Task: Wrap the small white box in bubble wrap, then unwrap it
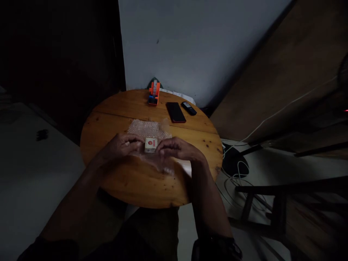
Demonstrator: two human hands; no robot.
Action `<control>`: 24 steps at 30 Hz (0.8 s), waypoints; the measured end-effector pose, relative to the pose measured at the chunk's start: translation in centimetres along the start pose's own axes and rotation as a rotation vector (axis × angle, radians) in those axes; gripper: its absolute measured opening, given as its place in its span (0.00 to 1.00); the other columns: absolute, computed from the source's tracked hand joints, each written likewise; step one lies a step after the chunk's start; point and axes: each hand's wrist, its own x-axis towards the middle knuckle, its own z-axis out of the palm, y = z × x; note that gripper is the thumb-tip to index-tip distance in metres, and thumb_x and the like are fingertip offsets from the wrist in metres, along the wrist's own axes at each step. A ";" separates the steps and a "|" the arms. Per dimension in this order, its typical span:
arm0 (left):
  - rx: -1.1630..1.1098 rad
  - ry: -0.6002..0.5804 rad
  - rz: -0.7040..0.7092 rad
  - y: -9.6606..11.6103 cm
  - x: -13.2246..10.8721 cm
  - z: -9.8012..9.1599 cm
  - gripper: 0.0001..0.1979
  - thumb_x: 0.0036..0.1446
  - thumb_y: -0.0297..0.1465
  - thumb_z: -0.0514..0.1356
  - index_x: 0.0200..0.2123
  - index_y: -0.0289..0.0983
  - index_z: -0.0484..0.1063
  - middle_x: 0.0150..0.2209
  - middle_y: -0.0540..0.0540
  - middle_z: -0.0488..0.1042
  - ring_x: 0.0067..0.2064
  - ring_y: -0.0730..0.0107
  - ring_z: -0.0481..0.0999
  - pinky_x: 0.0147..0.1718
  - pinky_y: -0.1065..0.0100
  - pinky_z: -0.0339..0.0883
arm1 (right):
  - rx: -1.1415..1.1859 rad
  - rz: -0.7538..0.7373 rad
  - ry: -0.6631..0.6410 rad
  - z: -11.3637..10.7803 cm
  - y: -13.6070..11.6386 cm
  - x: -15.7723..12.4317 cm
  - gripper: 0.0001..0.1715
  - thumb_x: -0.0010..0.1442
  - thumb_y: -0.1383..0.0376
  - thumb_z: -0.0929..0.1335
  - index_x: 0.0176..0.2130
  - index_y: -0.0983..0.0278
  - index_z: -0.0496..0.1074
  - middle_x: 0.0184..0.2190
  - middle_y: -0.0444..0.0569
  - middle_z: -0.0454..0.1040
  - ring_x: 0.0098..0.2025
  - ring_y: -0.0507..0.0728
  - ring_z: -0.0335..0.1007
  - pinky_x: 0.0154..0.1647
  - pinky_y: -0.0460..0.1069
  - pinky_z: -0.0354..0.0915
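Observation:
A small pale box (150, 143) with a red emblem and red lettering sits face up on a sheet of clear bubble wrap (144, 127). The wrap is spread over the round wooden table and runs out below the box. From the left, my left hand (123, 145) reaches in, its bent fingers closed on the wrap just beside the box. My right hand (175, 148) is at the box's right side, fingers curled together on the wrap close to the corner. Dim light and slight blur partly hide the fingertips.
Behind the wrap stand an orange tape dispenser (154, 93), a dark phone (175, 112) with a red edge and a small black keypad phone (188, 108). The table (106, 119) meets a pale wall. Cables (239, 175) and a wooden chair (280, 210) are at right.

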 end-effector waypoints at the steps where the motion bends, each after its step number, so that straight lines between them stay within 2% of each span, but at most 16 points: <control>1: 0.003 -0.128 0.000 0.5 -0.6 0.0 0.15 0.55 0.39 0.59 0.38 0.40 0.82 0.32 0.47 0.81 0.33 0.63 0.77 0.32 0.68 0.68 | 0.021 0.044 -0.112 0.0 -0.1 -0.2 0.14 0.58 0.55 0.71 0.34 0.63 0.78 0.24 0.44 0.78 0.25 0.53 0.74 0.28 0.48 0.70; 3: 0.055 -0.342 -0.001 1.0 -1.5 0.3 0.13 0.54 0.37 0.59 0.37 0.41 0.82 0.29 0.49 0.80 0.29 0.66 0.76 0.28 0.69 0.65 | 0.020 0.129 -0.234 0.1 0.2 -0.3 0.12 0.58 0.57 0.71 0.31 0.63 0.77 0.21 0.43 0.75 0.21 0.52 0.71 0.23 0.47 0.67; 4: 0.083 -0.363 -0.001 1.0 -1.7 0.6 0.13 0.55 0.36 0.59 0.37 0.41 0.82 0.27 0.49 0.79 0.27 0.67 0.75 0.28 0.69 0.64 | 0.004 0.147 -0.230 0.1 0.4 -0.1 0.12 0.58 0.57 0.70 0.31 0.63 0.77 0.20 0.42 0.74 0.20 0.51 0.69 0.22 0.46 0.65; 5: 0.105 -0.318 -0.011 0.7 -1.7 0.9 0.13 0.56 0.36 0.57 0.38 0.41 0.81 0.27 0.50 0.78 0.27 0.68 0.74 0.27 0.69 0.64 | -0.018 0.135 -0.181 0.1 0.7 0.1 0.12 0.59 0.57 0.69 0.30 0.63 0.75 0.20 0.41 0.72 0.20 0.50 0.67 0.22 0.46 0.64; 7: 0.177 -0.067 -0.033 -0.2 -1.0 1.7 0.13 0.56 0.37 0.57 0.38 0.40 0.80 0.28 0.49 0.78 0.29 0.66 0.74 0.30 0.67 0.67 | -0.075 0.046 0.023 0.1 1.4 0.7 0.12 0.58 0.57 0.69 0.30 0.63 0.73 0.23 0.41 0.71 0.24 0.50 0.66 0.25 0.46 0.63; 8: 0.246 0.044 -0.026 -0.8 -0.6 2.0 0.14 0.55 0.37 0.59 0.40 0.40 0.80 0.33 0.47 0.79 0.33 0.64 0.76 0.34 0.65 0.69 | -0.113 -0.007 0.138 0.1 1.7 1.0 0.11 0.57 0.57 0.70 0.32 0.63 0.72 0.26 0.42 0.71 0.26 0.50 0.66 0.28 0.46 0.63; 10: 0.337 0.142 0.025 -2.0 0.4 2.7 0.25 0.49 0.38 0.64 0.51 0.39 0.75 0.48 0.41 0.78 0.47 0.54 0.76 0.47 0.57 0.70 | -0.218 -0.080 0.300 0.1 2.2 1.4 0.15 0.54 0.58 0.74 0.39 0.64 0.72 0.33 0.44 0.72 0.32 0.52 0.67 0.33 0.47 0.65; 12: 0.353 0.098 0.070 -3.0 1.0 3.5 0.40 0.45 0.39 0.67 0.63 0.39 0.64 0.62 0.38 0.68 0.61 0.46 0.68 0.58 0.51 0.64 | -0.352 -0.094 0.339 0.3 2.5 1.7 0.25 0.50 0.61 0.76 0.47 0.64 0.71 0.40 0.47 0.72 0.37 0.54 0.68 0.38 0.49 0.66; 15: 0.395 0.015 0.036 -3.9 0.9 4.8 0.53 0.44 0.41 0.69 0.71 0.38 0.50 0.69 0.34 0.58 0.68 0.41 0.59 0.63 0.46 0.56 | -0.532 -0.058 0.333 0.9 2.7 2.0 0.29 0.51 0.65 0.75 0.52 0.64 0.70 0.45 0.50 0.71 0.41 0.56 0.68 0.44 0.51 0.66; 18: 0.458 -0.007 0.004 -4.1 0.6 5.5 0.59 0.43 0.43 0.70 0.72 0.36 0.42 0.70 0.31 0.56 0.68 0.38 0.58 0.64 0.45 0.53 | -0.650 -0.015 0.314 1.5 2.5 2.4 0.27 0.51 0.68 0.75 0.50 0.64 0.72 0.46 0.51 0.70 0.42 0.56 0.69 0.44 0.50 0.65; 21: 0.479 0.000 0.007 -4.0 0.5 5.7 0.62 0.42 0.44 0.70 0.73 0.36 0.38 0.69 0.31 0.57 0.68 0.38 0.59 0.64 0.46 0.53 | -0.671 0.011 0.319 1.4 1.9 2.6 0.23 0.49 0.68 0.75 0.46 0.65 0.74 0.43 0.50 0.72 0.40 0.55 0.69 0.42 0.49 0.64; 24: 0.520 -0.031 0.069 -3.9 0.5 5.5 0.60 0.44 0.46 0.70 0.73 0.39 0.41 0.70 0.33 0.55 0.69 0.41 0.56 0.66 0.47 0.50 | -0.613 0.075 0.470 0.5 1.4 1.7 0.23 0.50 0.66 0.75 0.47 0.64 0.74 0.40 0.48 0.75 0.35 0.54 0.71 0.37 0.49 0.64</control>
